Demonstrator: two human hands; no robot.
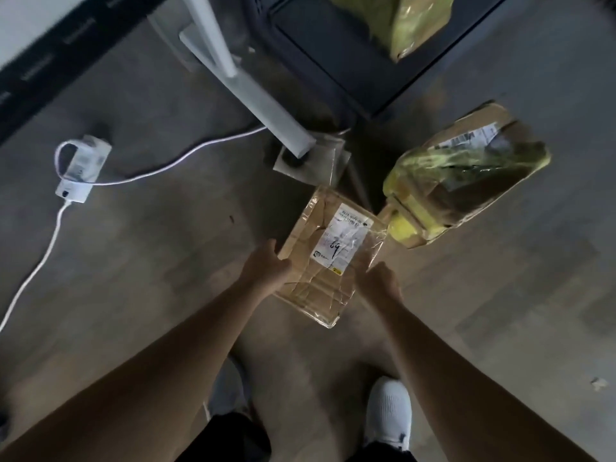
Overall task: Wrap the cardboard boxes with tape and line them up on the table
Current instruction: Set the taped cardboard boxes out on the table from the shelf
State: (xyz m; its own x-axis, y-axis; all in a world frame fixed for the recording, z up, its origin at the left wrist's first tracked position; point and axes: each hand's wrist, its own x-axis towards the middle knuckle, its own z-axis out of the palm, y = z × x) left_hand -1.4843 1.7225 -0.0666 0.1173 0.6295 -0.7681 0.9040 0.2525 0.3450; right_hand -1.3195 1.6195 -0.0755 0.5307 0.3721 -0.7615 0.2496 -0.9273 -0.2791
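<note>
**Lift the taped box with 2 hands**

The flat box (333,251), glossy with clear tape, lies on the floor at the frame's centre. The left hand (266,266) grips its left edge. The right hand (380,281) touches the right edge, but I cannot tell whether its fingers curl. Best get fingers underneath on both sides, then raise it level.

My arms are bare right to the frame's edge, forearms and both hands alike: left hand (270,265), right hand (380,284). On my R foot is a white knit-mesh sneaker (388,411) w/ a small dark mark low on its side. My L shoe (230,388) is blurred and looks pale grey. Black clothing (226,440) covers my legs at the bottom edge; shorts or trousers, can't tell.
</note>
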